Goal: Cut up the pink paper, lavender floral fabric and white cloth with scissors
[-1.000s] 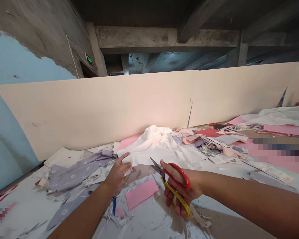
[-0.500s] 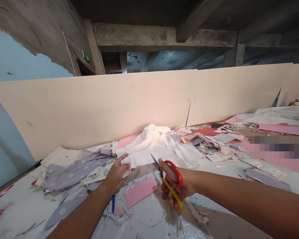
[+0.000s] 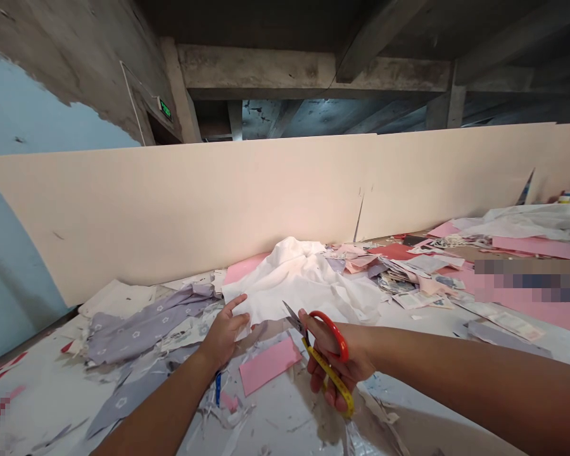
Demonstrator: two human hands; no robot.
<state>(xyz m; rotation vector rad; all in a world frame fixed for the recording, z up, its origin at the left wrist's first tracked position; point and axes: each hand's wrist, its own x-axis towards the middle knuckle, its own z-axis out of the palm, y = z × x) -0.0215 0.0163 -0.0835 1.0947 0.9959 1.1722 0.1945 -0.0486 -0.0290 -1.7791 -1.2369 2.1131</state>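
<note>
Right hand [image 3: 338, 354] is clenching red-and-yellow-handled scissors [image 3: 330, 335], its fingers curled tight around the handles, while the steel blades [image 3: 294, 320] are pointing up and left at the lower edge of a crumpled white cloth [image 3: 299, 282]. Left hand [image 3: 223, 332] is lying open and holding nothing, its fingertips [image 3: 241, 318] touching that same edge. A pink card [image 3: 268, 366] is lying just below and between the hands, a thin blue strip [image 3: 217, 387] is poking up near the left wrist, and lilac patterned fabric [image 3: 147, 323] is spreading left across the white desk [image 3: 42, 386]. Farther off, printed papers [image 3: 403, 285], a red sheet [image 3: 393, 251] and pink sheets [image 3: 536, 247] are lying scattered rightward, and a cream board [image 3: 180, 215] is standing along the desk's back edge.
</note>
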